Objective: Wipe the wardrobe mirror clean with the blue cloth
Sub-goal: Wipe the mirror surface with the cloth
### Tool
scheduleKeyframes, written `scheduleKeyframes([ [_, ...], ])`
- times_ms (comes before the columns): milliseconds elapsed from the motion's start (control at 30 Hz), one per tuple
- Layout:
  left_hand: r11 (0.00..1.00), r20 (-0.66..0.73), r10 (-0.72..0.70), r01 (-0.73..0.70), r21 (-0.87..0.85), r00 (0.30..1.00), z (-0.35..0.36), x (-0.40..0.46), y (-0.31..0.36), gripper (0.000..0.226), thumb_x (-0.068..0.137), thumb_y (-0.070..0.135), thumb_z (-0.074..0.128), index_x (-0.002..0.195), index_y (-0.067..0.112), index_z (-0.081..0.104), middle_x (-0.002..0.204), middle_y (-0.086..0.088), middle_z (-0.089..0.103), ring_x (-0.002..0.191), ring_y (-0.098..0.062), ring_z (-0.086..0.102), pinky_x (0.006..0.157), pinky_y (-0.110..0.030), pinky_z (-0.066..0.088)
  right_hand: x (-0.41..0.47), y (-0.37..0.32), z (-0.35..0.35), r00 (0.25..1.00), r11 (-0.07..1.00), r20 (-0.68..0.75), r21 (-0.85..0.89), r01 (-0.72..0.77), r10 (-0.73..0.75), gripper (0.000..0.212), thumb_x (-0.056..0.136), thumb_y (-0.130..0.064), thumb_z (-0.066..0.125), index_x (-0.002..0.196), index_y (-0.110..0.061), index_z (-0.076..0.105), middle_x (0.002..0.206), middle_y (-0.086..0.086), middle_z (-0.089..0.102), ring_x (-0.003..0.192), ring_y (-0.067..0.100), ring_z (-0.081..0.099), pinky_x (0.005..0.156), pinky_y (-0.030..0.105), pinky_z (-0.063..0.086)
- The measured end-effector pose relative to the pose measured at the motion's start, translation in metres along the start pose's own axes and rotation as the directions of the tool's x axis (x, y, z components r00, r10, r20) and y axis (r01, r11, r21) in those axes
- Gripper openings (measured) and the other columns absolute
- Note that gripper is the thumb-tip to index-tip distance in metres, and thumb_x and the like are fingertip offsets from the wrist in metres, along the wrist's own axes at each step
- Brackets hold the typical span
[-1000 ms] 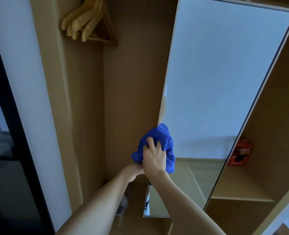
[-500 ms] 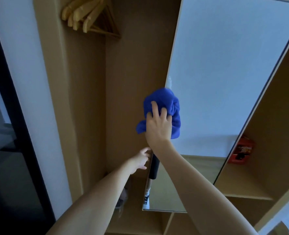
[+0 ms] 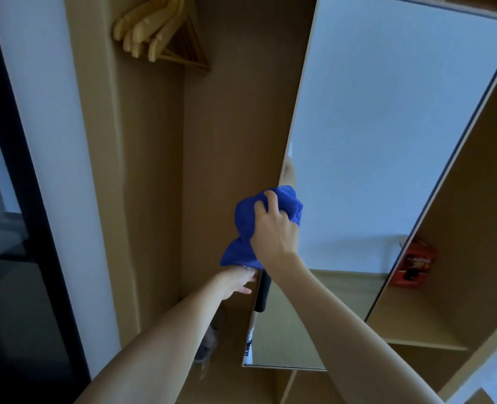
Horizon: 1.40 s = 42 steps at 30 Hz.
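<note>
Up close: right hand [image 3: 273, 228] bunching the blue cloth [image 3: 242, 228] with curled fingers, pressing it against the left edge of the mirror [image 3: 387, 126], near centre of view. Left hand [image 3: 238, 282] just below the cloth at six o'clock of it, touching the mirror's edge; grip or flat, cannot tell. Wooden hangers [image 3: 159, 33] up at eleven o'clock inside the wardrobe [image 3: 226, 97]. Red box [image 3: 413, 265] on a shelf [image 3: 416, 322] at three o'clock of the cloth, beyond the mirror's right edge.

Left hand [image 3: 237, 282] fingertips hidden behind mirror [image 3: 387, 141] edge — grip unclear; mirror top cut off.
</note>
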<state>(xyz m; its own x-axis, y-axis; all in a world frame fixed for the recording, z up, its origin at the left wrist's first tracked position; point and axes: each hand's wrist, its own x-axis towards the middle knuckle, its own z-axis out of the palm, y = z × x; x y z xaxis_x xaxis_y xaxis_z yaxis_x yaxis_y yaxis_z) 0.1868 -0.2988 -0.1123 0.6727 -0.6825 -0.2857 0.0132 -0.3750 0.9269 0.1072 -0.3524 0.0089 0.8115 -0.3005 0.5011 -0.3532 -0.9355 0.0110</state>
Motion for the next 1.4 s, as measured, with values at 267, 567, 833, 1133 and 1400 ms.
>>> scheduleKeyframes([
  [267,1.000,-0.011,-0.012,0.011,-0.022,1.000,-0.033,-0.003,0.005,0.039,0.106,0.033,0.043,0.141,0.017,0.046,0.132,-0.004,0.060,0.109,-0.021,0.065,0.076,-0.028,0.057,0.005,0.010,0.009,0.999,0.998,-0.034,-0.056,0.010,-0.012,0.050,0.076,-0.003,0.066,0.124,-0.014,0.056,0.154,0.004,0.033,0.071,0.019,0.041,0.050,0.030,0.034],
  [567,0.894,-0.689,0.228,-0.428,-0.132,0.688,-0.065,-0.009,0.053,0.024,0.096,0.008,0.046,0.110,0.011,0.064,0.107,-0.008,0.067,0.101,-0.027,0.062,0.089,-0.043,0.051,0.012,0.005,0.011,0.998,1.000,-0.056,-0.018,-0.015,0.014,0.042,0.083,-0.003,0.061,0.123,-0.011,0.055,0.155,0.005,0.030,0.076,0.020,0.040,0.048,0.031,0.032],
  [833,0.897,-0.102,0.365,-0.379,-0.228,0.925,-0.038,-0.008,0.088,0.058,0.080,0.024,0.063,0.136,0.030,0.049,0.126,0.002,0.063,0.114,-0.014,0.060,0.095,-0.034,0.050,0.027,0.022,0.008,0.983,0.988,-0.167,0.119,0.099,-0.078,0.030,0.079,-0.002,0.060,0.108,-0.010,0.060,0.132,0.001,0.050,0.082,0.029,0.063,0.050,0.034,0.047],
  [1133,0.935,-0.071,0.319,-0.326,-0.142,0.945,-0.042,-0.003,0.087,0.096,0.057,0.050,0.092,0.141,0.035,0.049,0.138,0.015,0.057,0.130,-0.009,0.050,0.111,-0.039,0.041,0.062,0.029,-0.025,0.829,0.949,-0.464,-0.104,0.298,-0.311,0.012,0.064,0.000,0.063,0.068,-0.011,0.063,0.070,0.004,0.057,0.069,0.030,0.055,0.058,0.036,0.043],
  [1400,0.921,-0.155,0.341,-0.363,-0.142,0.927,-0.029,-0.019,0.093,0.050,0.067,0.026,0.089,0.113,0.024,0.068,0.107,0.008,0.074,0.104,-0.010,0.068,0.092,-0.031,0.054,0.110,0.028,-0.084,0.738,0.777,-0.285,-0.391,0.494,-0.612,0.011,0.059,-0.005,0.061,0.068,-0.012,0.061,0.063,0.004,0.054,0.065,0.028,0.055,0.072,0.037,0.049],
])
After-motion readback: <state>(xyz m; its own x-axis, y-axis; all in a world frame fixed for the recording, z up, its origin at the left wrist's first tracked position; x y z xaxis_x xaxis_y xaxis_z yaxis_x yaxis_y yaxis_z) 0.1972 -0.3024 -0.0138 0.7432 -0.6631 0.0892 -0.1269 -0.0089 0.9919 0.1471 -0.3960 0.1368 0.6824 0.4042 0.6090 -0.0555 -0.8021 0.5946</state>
